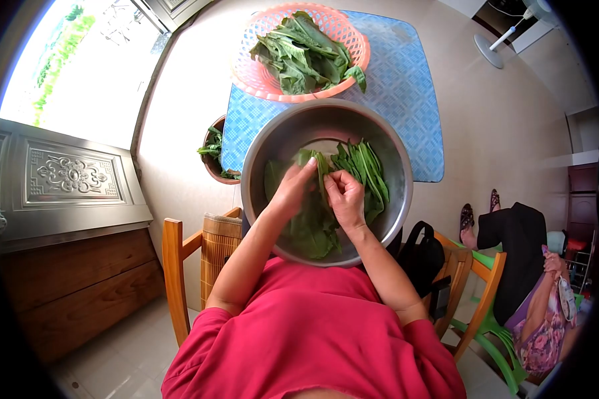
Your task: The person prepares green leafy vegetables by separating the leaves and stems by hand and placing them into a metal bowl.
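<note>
A wide metal basin [394, 156] sits in front of me, with a neat bundle of green leaves [369, 174] at its right and looser leaves [313, 233] lower down. Over the basin, my left hand [293, 189] is closed, thumb and fingers pinching a long green leaf [322, 174]; it is slightly blurred. My right hand [346, 199] pinches the same leaf from the other side, its fingertips bent together. Part of the leaf is covered by my fingers.
Beyond the basin, a pink plastic basket [246, 74] of leafy greens [303, 53] stands on a blue patterned table [406, 100]. A brown bucket [214, 171] with greens is at the table's left. At right, a person [522, 266] sits on a green chair [495, 332].
</note>
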The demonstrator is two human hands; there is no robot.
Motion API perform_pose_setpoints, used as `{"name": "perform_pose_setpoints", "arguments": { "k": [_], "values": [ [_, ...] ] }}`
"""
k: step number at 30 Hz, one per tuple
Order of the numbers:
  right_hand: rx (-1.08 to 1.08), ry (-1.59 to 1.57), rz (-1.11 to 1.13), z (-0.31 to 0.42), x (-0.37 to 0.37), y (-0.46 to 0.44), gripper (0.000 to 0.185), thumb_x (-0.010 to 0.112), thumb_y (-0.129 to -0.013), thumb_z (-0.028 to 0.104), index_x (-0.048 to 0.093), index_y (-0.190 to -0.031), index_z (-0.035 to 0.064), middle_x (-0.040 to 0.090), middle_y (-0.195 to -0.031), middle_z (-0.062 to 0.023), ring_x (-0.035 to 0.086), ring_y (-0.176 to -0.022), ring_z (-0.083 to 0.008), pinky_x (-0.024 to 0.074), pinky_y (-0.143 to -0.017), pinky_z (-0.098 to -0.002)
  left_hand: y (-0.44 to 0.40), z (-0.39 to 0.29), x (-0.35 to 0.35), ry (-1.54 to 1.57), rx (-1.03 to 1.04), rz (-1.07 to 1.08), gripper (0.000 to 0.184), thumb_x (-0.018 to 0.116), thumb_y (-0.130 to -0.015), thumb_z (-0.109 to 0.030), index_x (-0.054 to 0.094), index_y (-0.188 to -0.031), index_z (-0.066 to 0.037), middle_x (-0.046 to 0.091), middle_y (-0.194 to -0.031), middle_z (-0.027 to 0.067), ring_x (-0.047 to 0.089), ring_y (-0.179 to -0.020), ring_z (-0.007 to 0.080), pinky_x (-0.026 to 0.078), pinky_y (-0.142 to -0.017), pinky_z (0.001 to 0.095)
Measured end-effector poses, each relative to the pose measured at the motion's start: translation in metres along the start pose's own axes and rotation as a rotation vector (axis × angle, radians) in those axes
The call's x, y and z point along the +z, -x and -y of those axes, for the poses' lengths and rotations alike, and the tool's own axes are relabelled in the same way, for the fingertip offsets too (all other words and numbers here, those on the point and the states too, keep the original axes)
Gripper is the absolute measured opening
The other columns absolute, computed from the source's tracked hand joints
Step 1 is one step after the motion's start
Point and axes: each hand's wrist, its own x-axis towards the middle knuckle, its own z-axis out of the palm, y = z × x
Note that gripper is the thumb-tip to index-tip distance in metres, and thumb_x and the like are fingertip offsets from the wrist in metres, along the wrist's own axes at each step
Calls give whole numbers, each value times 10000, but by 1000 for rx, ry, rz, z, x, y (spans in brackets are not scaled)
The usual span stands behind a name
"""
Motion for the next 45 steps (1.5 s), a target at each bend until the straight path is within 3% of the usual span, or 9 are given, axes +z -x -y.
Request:
{"name": "perform_pose_setpoints", "arguments": {
  "k": [6,15,22,26,32,35,38,41,45],
  "values": [
    [-15,77,-18,3,1,2,142,646,-920,136,622,-848,17,634,-673,2,507,-496,-41,381,-430,-220,8,-1,16,-106,170,44,280,639,-938,-310,582,-1073,-71,593,-894,-19,519,-773,61,429,-640,236],
    [18,47,17,5,2,1,152,649,-919,142,621,-859,6,606,-653,6,493,-476,-49,375,-424,-224,15,-10,17,-28,78,10,279,594,-963,-278,598,-1056,-16,627,-832,33,584,-739,87,499,-636,258],
    [174,29,265,10,2,2,173,656,-914,182,628,-877,15,583,-615,4,474,-445,-62,354,-415,-229,3,-1,8,104,134,-35,212,516,-997,-230,582,-1094,-54,666,-993,70,610,-835,147,516,-725,298],
    [274,152,464,26,3,7,231,667,-908,230,633,-799,29,555,-563,1,477,-426,-71,349,-406,-238,0,-8,0,154,158,-118,172,518,-994,-215,562,-1044,-57,656,-962,72,562,-746,145,483,-696,262],
    [236,192,117,20,-6,-2,354,631,-930,318,644,-738,21,588,-545,-47,520,-441,-110,392,-434,-271,0,-18,-10,341,88,-117,175,503,-997,-193,545,-1044,-29,573,-810,49,490,-628,132,391,-569,233],
    [-34,607,-60,-5,-19,-9,310,661,-877,326,647,-781,32,663,-662,-122,658,-623,-289,499,-592,-377,-1,-17,-12,298,57,-139,174,507,-993,-188,545,-1044,-27,559,-799,48,465,-605,123,368,-550,229],
    [-3,873,-50,9,-23,-4,250,692,-833,289,644,-779,50,674,-711,-138,665,-673,-324,513,-629,-415,-4,-12,-14,246,16,-140,175,506,-991,-187,545,-1046,-26,559,-798,48,464,-601,120,360,-537,226],
    [-111,1048,9,0,-25,2,252,724,-810,317,661,-805,72,661,-640,-95,655,-599,-253,493,-561,-375,-5,-9,-17,213,-16,-141,176,501,-992,-187,545,-1046,-25,565,-803,49,472,-606,120,355,-527,224],
    [-50,915,109,-2,-22,-1,199,717,-808,242,632,-792,62,675,-714,-121,666,-700,-322,511,-627,-417,-7,-6,-20,195,-22,-144,171,499,-990,-183,547,-1043,-28,574,-806,47,481,-609,118,356,-518,222]
  ]
}}
